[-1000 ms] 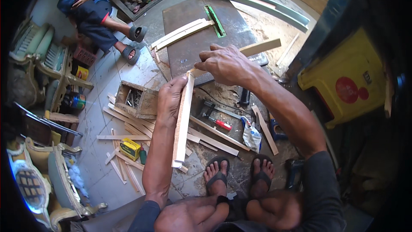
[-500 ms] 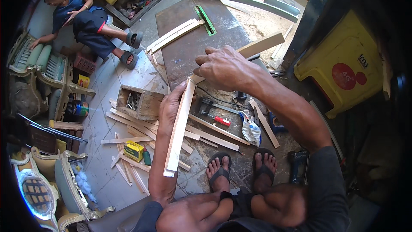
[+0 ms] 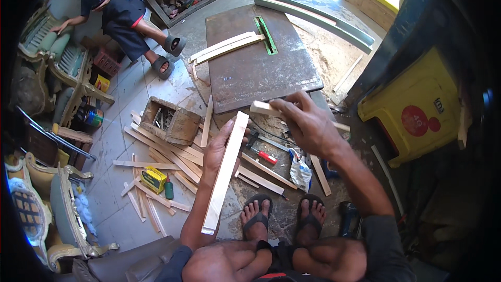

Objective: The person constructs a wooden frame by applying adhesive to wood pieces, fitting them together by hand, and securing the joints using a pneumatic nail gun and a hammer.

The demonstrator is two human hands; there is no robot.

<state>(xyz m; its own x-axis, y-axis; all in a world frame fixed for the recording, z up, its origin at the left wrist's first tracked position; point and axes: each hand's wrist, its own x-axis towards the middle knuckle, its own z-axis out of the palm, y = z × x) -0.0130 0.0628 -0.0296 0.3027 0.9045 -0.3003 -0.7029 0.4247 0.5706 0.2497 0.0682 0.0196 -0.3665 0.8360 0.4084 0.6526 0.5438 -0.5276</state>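
Note:
My left hand (image 3: 215, 150) is closed round a pale squared wooden strip (image 3: 225, 175), which slants from its far end down toward my left knee. A second wooden strip (image 3: 262, 108) is gripped in my right hand (image 3: 309, 128); its near end shows left of the fingers and its other end to the right of the hand. The two strips are apart, with a small gap between their ends. Below my right hand, a clamp with a red handle (image 3: 267, 157) and a crumpled white and blue bag (image 3: 300, 172) lie on the floor.
A dark metal tabletop (image 3: 235, 81) with a green-edged slot (image 3: 266, 35) stands ahead, bearing loose strips (image 3: 227, 47). Left are a wooden box (image 3: 182, 125), scattered offcuts (image 3: 167, 156), a yellow carton (image 3: 153, 179) and a green bottle (image 3: 168, 189). A seated person (image 3: 122, 13) is far left.
The strips' ends, touching or nearly so before, have separated. My right hand has come lower and turned its strip, which pointed up and away before. The view has shifted slightly.

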